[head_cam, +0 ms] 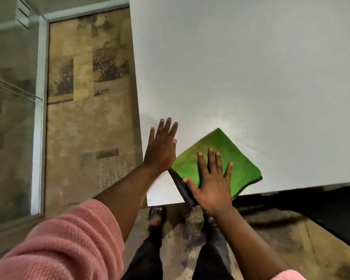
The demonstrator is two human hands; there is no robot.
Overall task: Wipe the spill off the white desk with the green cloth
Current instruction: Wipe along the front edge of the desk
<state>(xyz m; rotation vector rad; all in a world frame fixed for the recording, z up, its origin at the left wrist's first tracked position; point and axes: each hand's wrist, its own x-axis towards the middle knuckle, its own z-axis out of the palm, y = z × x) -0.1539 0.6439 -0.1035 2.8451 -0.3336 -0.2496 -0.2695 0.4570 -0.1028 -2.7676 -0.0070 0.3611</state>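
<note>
- Two bare hands are over the near left corner of the white desk (pixel 240 67), both with fingers spread and gripping nothing.
- Right hand (pixel 211 184) lies flat, palm down, on the green cloth (pixel 228 158), pressing it against the desk right at the near edge; the fingers fan out across the cloth's middle.
- Green cloth is folded into a rough square turned like a diamond, with a dark border along its near side; its lowest corner reaches the desk's near edge.
- Left hand (pixel 162 146) is open beside the cloth, on its left, close to the desk's left edge; whether the palm touches the surface cannot be told.
- No spill can be made out on the desk; only a bright glare lies beyond the cloth.
- Pink knitted sleeves (pixel 69 239) cover both forearms.
- Patterned tan carpet (pixel 85 98) lies left of the desk, with dark trousers and a shoe (pixel 157 213) below the near edge.
- No brand, label or writing is legible anywhere.
</note>
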